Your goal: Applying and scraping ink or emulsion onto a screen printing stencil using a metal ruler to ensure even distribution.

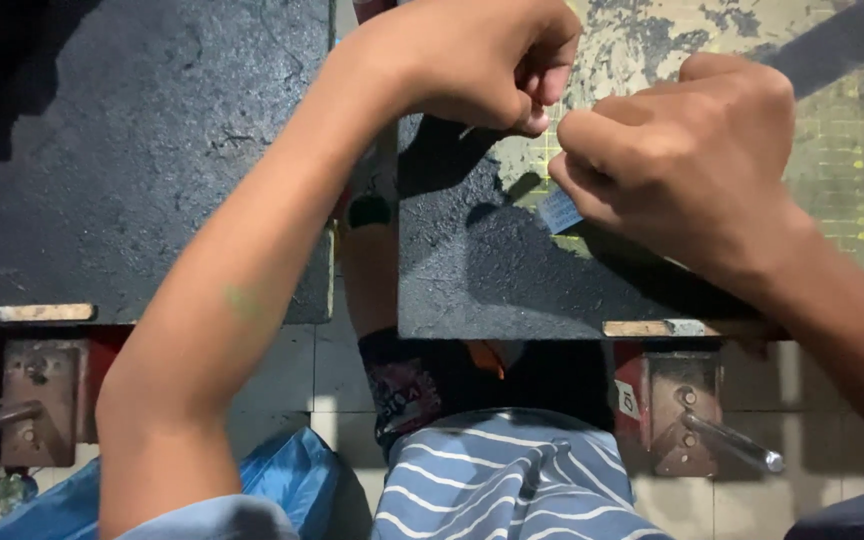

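Label: small pale paper tag [559, 211], pinched under the right hand [687, 165] over the black-coated board [472, 280].
Handling: likely light, thin, easily creased; best held by its edges.
Right fingers: curled shut on the label.
Left hand [472, 60]: fist closed, pinching a thin sliver [466, 131].
Near: metal bracket [687, 410], striped cloth [512, 480].
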